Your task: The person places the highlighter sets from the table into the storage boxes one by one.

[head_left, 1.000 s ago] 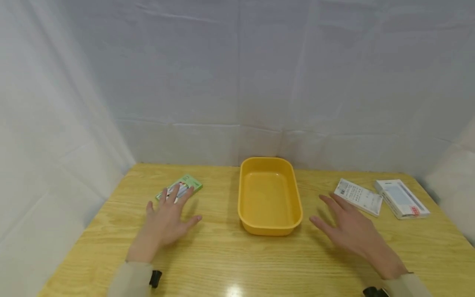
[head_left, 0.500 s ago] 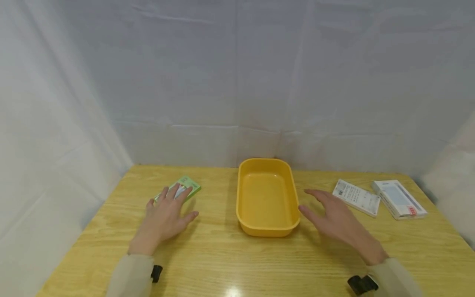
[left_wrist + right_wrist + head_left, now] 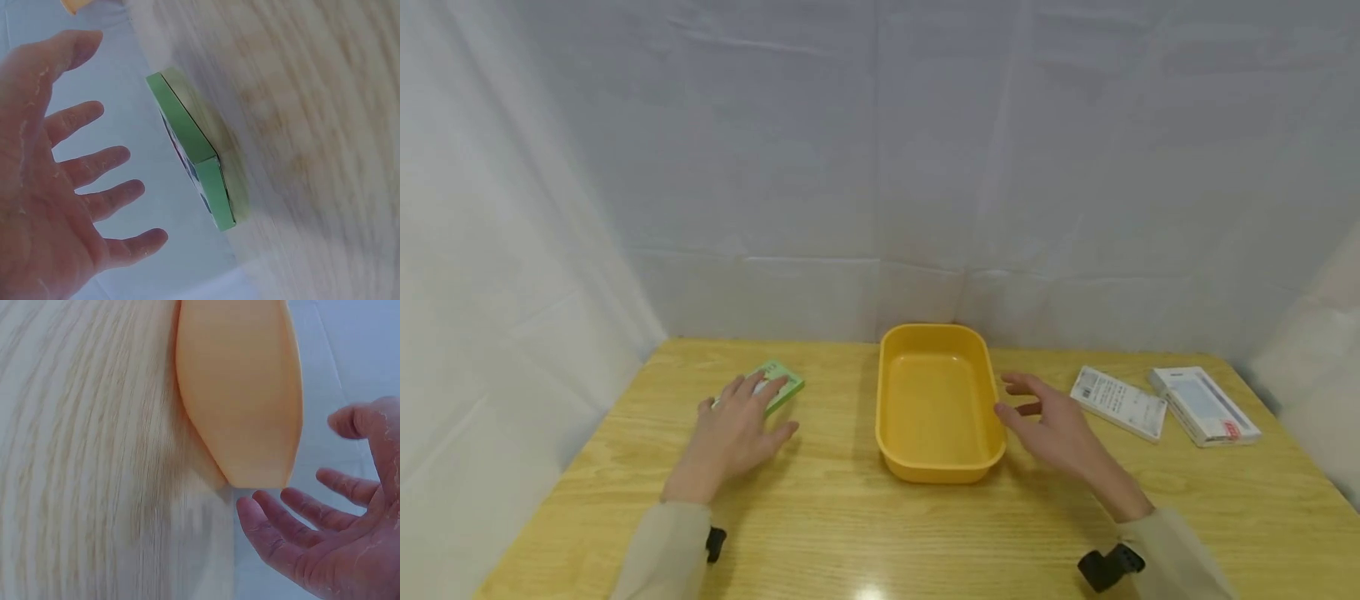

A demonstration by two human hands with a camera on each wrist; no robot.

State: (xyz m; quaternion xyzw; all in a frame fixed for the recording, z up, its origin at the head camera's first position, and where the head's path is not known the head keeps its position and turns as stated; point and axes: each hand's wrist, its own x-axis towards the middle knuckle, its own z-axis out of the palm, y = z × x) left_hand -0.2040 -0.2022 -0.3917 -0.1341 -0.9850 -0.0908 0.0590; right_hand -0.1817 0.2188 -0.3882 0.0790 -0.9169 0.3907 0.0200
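My left hand (image 3: 730, 437) hovers over a small flat green box (image 3: 790, 385), its fingers spread. The left wrist view shows a gap between those fingers and the green box (image 3: 187, 131), which lies on the table. By the right side of a yellow plastic basin (image 3: 940, 475) is my right hand (image 3: 1056, 429), fingers loosely bent and holding nothing. In the right wrist view, the fingertips of the right hand (image 3: 337, 537) are close to the basin's wall (image 3: 240, 400); whether they touch its rim cannot be told. Part of the green box's top is hidden under the left hand.
To the right of the basin lies a thin white printed box (image 3: 1118, 403). A thicker white box (image 3: 1205, 406) with a pale blue panel and red sticker lies beyond it. White cloth (image 3: 775, 300) hangs along the back and sides of the wooden table (image 3: 820, 533).
My right hand has moved left, from near the thin white box to the basin's right side, and its fingers have bent a little. The left hand has stayed nearly still over the green box.
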